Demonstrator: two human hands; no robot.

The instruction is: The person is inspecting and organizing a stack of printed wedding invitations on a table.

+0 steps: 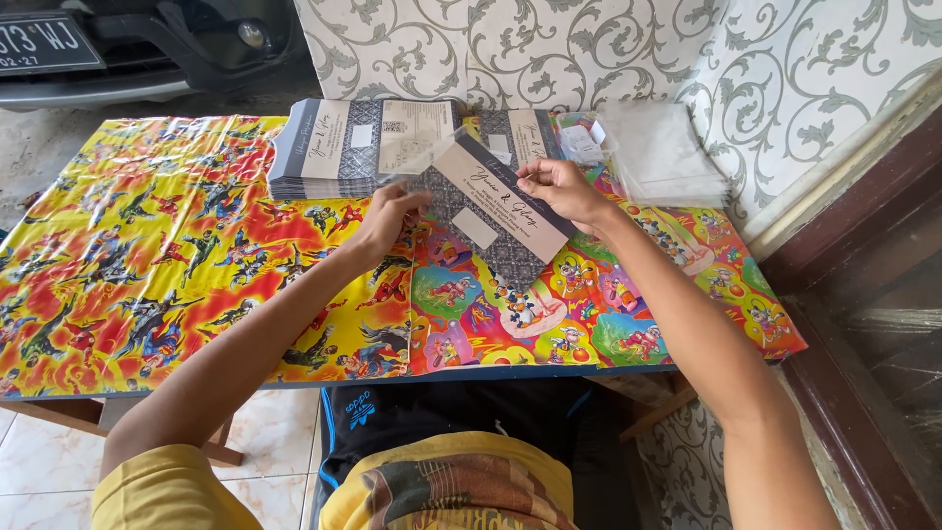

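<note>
My left hand (389, 218) and my right hand (561, 190) both hold a dark grey patterned card (486, 211) with a cream band, tilted above the table. A clear plastic sleeve (424, 155) sits around the card's upper left end, pinched by my left fingers. My right fingers grip the card's right edge. Behind the card lies a stack of the same grey cards (339, 147), and another card (520, 132) lies flat to its right.
The table (147, 255) wears a bright cartoon-print cover. A pile of clear plastic sleeves (659, 152) rests at the back right by the patterned wall (805, 88). A vehicle's bumper (128, 49) shows at the top left. Wooden frame at right.
</note>
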